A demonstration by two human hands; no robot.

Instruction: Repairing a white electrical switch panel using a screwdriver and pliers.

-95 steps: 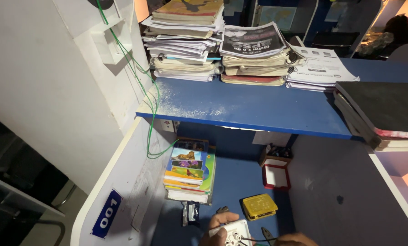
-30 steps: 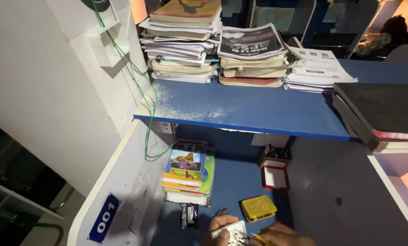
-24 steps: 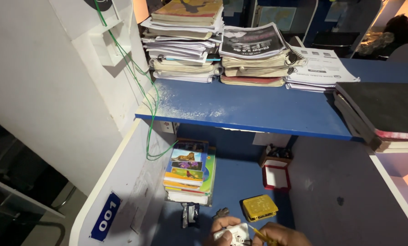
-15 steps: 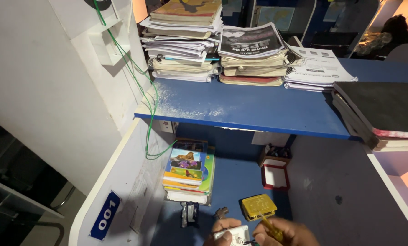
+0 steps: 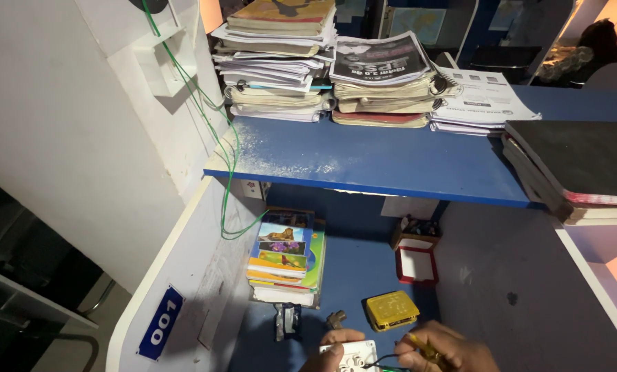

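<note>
Blue desk: left hand grips white switch plate; right hand pinches screwdriver.

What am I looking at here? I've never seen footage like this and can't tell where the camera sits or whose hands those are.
The camera is worn on a person's head and looks down at a study desk, so the two hands at the bottom edge are that person's own. The left hand holds a white switch plate. The right hand holds a thin yellow-handled tool in its fingers, tip toward the plate; dark wires run from the plate. On the blue desk lie a yellow box, a red-rimmed tray, a stack of colourful books, a binder clip and a small metal part. The blue shelf above carries piles of books and papers. A green cable hangs down the white side wall.
</note>
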